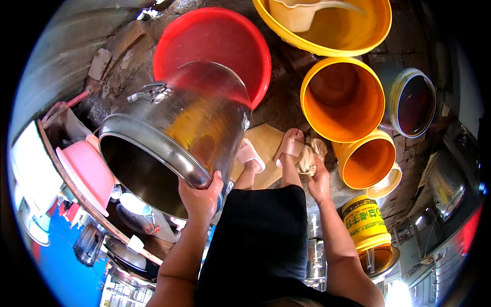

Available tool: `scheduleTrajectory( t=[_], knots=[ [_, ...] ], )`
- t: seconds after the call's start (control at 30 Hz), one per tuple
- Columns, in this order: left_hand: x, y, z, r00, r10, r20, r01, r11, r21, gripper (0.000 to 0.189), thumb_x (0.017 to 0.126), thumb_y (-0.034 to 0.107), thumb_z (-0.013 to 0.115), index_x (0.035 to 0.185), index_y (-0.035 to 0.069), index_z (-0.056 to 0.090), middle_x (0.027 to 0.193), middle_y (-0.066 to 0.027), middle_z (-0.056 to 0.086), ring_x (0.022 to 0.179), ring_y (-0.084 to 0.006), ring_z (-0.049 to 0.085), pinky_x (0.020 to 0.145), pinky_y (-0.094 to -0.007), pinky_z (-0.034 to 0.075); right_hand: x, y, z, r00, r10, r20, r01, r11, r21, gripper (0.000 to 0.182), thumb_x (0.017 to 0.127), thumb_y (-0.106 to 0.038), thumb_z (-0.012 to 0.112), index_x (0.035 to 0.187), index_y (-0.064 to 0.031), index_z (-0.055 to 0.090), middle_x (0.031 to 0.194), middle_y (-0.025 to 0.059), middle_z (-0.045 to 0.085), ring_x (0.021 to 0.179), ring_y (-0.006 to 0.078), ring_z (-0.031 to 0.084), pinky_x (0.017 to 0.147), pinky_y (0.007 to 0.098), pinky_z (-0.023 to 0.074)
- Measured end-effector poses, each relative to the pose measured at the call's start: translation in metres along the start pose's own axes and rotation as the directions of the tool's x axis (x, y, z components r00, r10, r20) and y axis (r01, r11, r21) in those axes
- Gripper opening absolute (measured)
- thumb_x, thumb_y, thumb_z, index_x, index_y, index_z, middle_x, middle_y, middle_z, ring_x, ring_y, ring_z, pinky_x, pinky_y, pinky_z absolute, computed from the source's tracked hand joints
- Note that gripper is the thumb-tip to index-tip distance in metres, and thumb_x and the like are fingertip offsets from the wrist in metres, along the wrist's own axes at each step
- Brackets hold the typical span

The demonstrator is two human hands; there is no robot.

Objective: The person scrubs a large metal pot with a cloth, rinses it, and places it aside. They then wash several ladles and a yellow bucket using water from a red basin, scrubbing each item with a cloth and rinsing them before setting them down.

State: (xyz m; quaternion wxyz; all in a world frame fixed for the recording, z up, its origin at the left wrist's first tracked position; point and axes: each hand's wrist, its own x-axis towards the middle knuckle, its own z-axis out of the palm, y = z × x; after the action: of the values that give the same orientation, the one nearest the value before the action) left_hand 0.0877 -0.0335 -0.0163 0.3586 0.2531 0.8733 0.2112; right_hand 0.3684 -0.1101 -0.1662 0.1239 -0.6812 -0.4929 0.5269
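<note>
My left hand point(201, 197) grips the rolled rim of a large stainless-steel pot point(180, 115), its thumb on the outer edge. The pot is tilted, its dark mouth facing lower left and its base over the red plastic basin point(213, 42). A metal handle bracket sticks out from the pot's side. Lower and to the right, my right hand point(319, 180) is closed on a bunched beige cloth point(307, 160) beside my right foot. The far part of that hand is partly hidden by the cloth.
Yellow buckets point(342, 99) stand on the right, by a lidded-looking dark-mouthed container point(416, 103). A yellow tub point(333, 42) holds a plastic dipper point(297, 17). Cardboard point(264, 144) lies under my sandalled feet. A pink basin point(90, 172) is at left; a labelled yellow bucket point(364, 220) is lower right.
</note>
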Motion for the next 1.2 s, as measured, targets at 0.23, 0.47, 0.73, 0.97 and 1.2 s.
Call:
scheduleTrajectory(
  t=[0.23, 0.47, 0.73, 0.97, 1.2],
  knots=[
    [-0.002, -0.015, 0.0, 0.999, 0.051, 0.015, -0.052, 0.996, 0.075, 0.037, 0.063, 0.012, 0.08, 0.087, -0.004, 0.057, 0.076, -0.0081, 0.06, 0.065, -0.0165, 0.058, 0.061, -0.0323, 0.048, 0.227, -0.119, 0.089, 0.839, -0.545, 0.007, 0.535, 0.821, -0.201, 0.068, 0.07, 0.005, 0.052, 0.134, -0.0166, 0.043, 0.134, 0.0146, 0.045, 0.119, 0.0356, 0.046, 0.099, 0.0391, 0.0392],
    [-0.008, -0.035, -0.01, 0.965, 0.255, 0.058, -0.261, 0.931, 0.255, 0.042, 0.057, 0.02, 0.081, 0.088, 0.002, 0.058, 0.079, -0.0089, 0.059, 0.068, -0.0257, 0.062, 0.062, -0.0331, 0.049, 0.388, -0.06, 0.217, 0.861, -0.406, 0.307, 0.492, 0.508, -0.707, 0.059, 0.075, -0.023, 0.061, 0.132, -0.0162, 0.047, 0.146, 0.0093, 0.03, 0.133, 0.0321, 0.031, 0.107, 0.0471, 0.0284],
    [-0.001, -0.021, -0.011, 0.932, 0.345, 0.109, -0.361, 0.868, 0.34, 0.032, 0.058, 0.019, 0.08, 0.078, 0.006, 0.059, 0.069, -0.0087, 0.058, 0.062, -0.0294, 0.061, 0.056, -0.0357, 0.048, 0.349, -0.083, 0.174, 0.96, -0.251, 0.126, 0.247, 0.968, 0.047, 0.029, 0.079, -0.009, 0.055, 0.106, 0.0015, 0.058, 0.099, 0.0154, 0.064, 0.093, 0.024, 0.062, 0.082, 0.0313, 0.048],
    [0.0, -0.007, -0.008, 0.964, 0.265, 0.01, -0.263, 0.953, 0.153, 0.025, 0.061, 0.014, 0.078, 0.065, 0.005, 0.055, 0.056, -0.0093, 0.055, 0.049, -0.031, 0.056, 0.05, -0.0379, 0.046, 0.165, -0.259, 0.07, 0.58, -0.775, 0.249, 0.511, 0.585, 0.63, 0.033, 0.088, -0.033, 0.055, 0.105, -0.0047, 0.058, 0.105, 0.0121, 0.053, 0.094, 0.0237, 0.056, 0.08, 0.0326, 0.0459],
    [-0.002, -0.016, -0.012, 0.95, 0.305, 0.063, -0.311, 0.929, 0.2, 0.026, 0.059, 0.018, 0.08, 0.068, 0.006, 0.058, 0.061, -0.0079, 0.056, 0.053, -0.0293, 0.056, 0.051, -0.0372, 0.045, 0.217, -0.232, 0.135, 0.72, -0.681, 0.133, 0.654, 0.73, 0.199, 0.016, 0.079, -0.01, 0.06, 0.093, -0.0021, 0.062, 0.098, 0.0176, 0.059, 0.091, 0.0341, 0.057, 0.075, 0.0386, 0.0489]
  ],
)
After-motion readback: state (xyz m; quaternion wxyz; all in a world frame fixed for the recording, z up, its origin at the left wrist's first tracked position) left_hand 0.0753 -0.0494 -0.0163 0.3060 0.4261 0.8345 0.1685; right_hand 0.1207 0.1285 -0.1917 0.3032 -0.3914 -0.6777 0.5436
